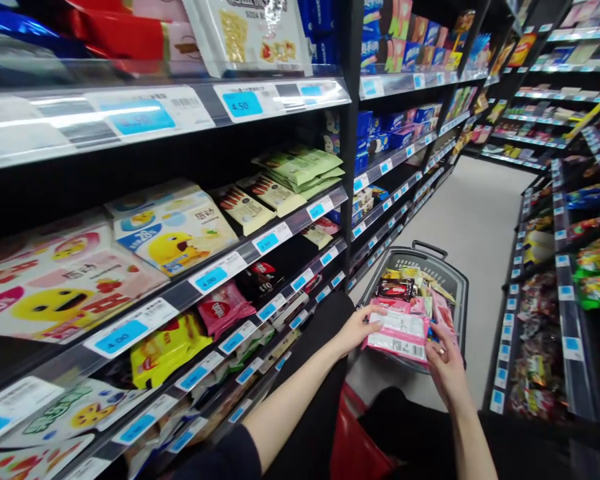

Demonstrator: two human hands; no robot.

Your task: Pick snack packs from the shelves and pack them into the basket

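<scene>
Both my hands hold a pink and white snack packet (399, 333) over a grey shopping basket (453, 277) on the aisle floor. My left hand (356, 328) pinches the packet's left edge, fingers closed on it. My right hand (445, 365) grips its right side from below. The basket holds several other snack packs, among them a dark red one (395, 288).
Store shelves (280, 233) full of biscuit and snack packs with blue price tags run along my left. More shelves (565, 293) stand on the right. A narrow pale floor aisle (475, 213) runs ahead. Something red (353, 440) lies by my legs.
</scene>
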